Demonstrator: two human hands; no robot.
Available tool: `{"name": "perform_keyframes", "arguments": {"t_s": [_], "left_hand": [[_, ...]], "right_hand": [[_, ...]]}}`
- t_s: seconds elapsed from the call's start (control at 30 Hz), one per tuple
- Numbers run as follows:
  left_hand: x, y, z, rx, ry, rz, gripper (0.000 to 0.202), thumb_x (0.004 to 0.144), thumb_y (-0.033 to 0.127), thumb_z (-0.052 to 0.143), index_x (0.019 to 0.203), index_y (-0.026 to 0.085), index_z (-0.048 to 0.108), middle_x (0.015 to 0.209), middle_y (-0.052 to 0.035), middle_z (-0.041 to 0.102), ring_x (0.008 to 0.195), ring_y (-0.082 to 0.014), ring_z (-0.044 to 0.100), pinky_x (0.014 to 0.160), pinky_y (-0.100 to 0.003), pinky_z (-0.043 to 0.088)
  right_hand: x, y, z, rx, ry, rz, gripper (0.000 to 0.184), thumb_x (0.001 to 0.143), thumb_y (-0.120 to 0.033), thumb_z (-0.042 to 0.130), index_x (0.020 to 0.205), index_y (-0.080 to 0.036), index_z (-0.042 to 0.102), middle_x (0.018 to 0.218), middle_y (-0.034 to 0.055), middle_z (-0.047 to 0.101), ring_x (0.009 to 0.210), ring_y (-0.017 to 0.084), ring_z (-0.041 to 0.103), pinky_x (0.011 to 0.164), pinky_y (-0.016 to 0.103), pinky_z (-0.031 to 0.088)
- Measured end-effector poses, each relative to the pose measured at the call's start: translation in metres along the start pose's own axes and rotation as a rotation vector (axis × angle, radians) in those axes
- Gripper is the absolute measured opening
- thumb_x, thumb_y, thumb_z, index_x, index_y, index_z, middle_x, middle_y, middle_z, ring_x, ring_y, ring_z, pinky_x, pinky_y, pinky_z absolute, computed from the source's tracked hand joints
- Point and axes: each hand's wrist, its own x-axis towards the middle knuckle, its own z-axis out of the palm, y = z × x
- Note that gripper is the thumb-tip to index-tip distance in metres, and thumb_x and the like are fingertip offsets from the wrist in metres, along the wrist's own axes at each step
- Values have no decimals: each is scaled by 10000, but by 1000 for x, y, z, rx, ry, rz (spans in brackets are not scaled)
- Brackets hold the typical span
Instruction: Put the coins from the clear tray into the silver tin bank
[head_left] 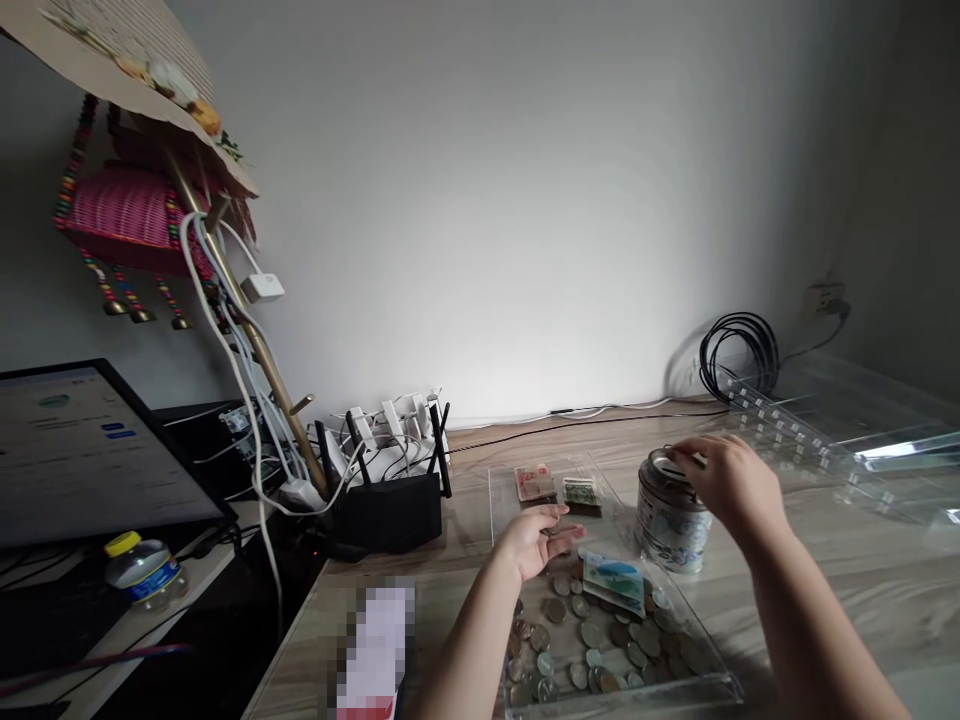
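My right hand [729, 482] is closed in a pinch at the top of a round patterned tin [673, 525]. What its fingertips hold, if anything, is too small to make out. The tin stands upright on the wooden table, right of a clear plastic tray [626, 693]. Over the tray's middle, my left hand [534, 542] is turned partly palm up, its fingers apart and nothing visible in them. Many loose coins [590, 634] lie in the near part of the tray, with a blue-green banknote [615, 582] on them. Farther back are reddish banknotes [535, 483] and a green banknote [581, 491].
Left of the tray stands a black router [397, 510] with white plugs and cables behind it. A clear plastic panel [862, 490] lies at the right, near a coiled black cable [739, 355]. A laptop screen [97, 450] and yellow-capped bottle [145, 570] are far left.
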Motion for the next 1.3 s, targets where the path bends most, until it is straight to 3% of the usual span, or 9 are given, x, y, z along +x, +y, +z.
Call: {"name": "perform_keyframes", "arguments": {"t_s": [0.13,0.3,0.43,0.53,0.73,0.87,0.97,1.17,1.3], "left_hand": [[-2,4,4,-2,74,68,253,737,49,457,985,56,504,843,-172,638,831,-212,607,530,-166,473],[-3,7,6,-79,97,71,213,744,127,478,932,35,521,847,-178,635,826,-212,608,562,-180,487],[-2,7,3,-140,57,10,291,775,267,444,943,40,516,904,-198,617,874,-232,590,624,-232,494],[-2,6,2,-153,-1,-13,327,772,316,442,938,45,517,922,-204,609,888,-246,583,666,-273,486],[4,2,2,-137,-72,-56,201,754,264,453,812,92,540,629,-72,615,577,-167,601,548,-274,472],[6,0,2,-79,-118,-105,152,713,129,432,796,76,547,591,-54,602,523,-141,582,552,-265,473],[2,1,3,-93,-156,-84,193,691,72,429,846,50,541,701,-117,636,686,-170,619,670,-260,470],[-1,1,-2,-63,-146,4,288,702,37,452,990,38,479,887,-200,627,887,-229,586,705,-268,465],[-1,1,-1,-71,-135,1,268,724,81,458,990,58,485,888,-186,632,880,-231,589,707,-270,469]], "right_hand": [[3,31,9,-22,-149,23,203,693,-345,483,668,-228,647,714,26,619,707,193,512,588,285,383],[1,33,16,20,-191,-43,192,684,-301,486,669,-216,658,713,32,618,698,192,520,641,301,394],[3,19,8,45,-108,-51,212,710,-309,478,705,-190,654,743,48,612,697,189,527,664,312,399],[-3,-16,4,144,18,-79,231,753,-320,453,796,-193,640,842,59,602,781,184,521,689,296,400],[-32,-91,36,368,-544,-479,176,733,-220,481,821,-233,633,861,28,609,808,144,524,647,218,395],[-38,-98,53,314,-753,-482,187,738,-169,450,753,-195,634,780,41,623,714,129,554,610,201,374],[-32,-91,43,240,-630,-407,227,784,-211,407,749,-199,631,726,43,619,681,136,556,585,211,367],[-12,-33,2,134,36,-30,238,781,-329,422,846,-222,625,851,49,626,780,175,546,648,266,400],[-2,21,3,28,-108,98,197,689,-358,505,719,-238,658,713,29,635,662,193,556,549,281,403]]}}
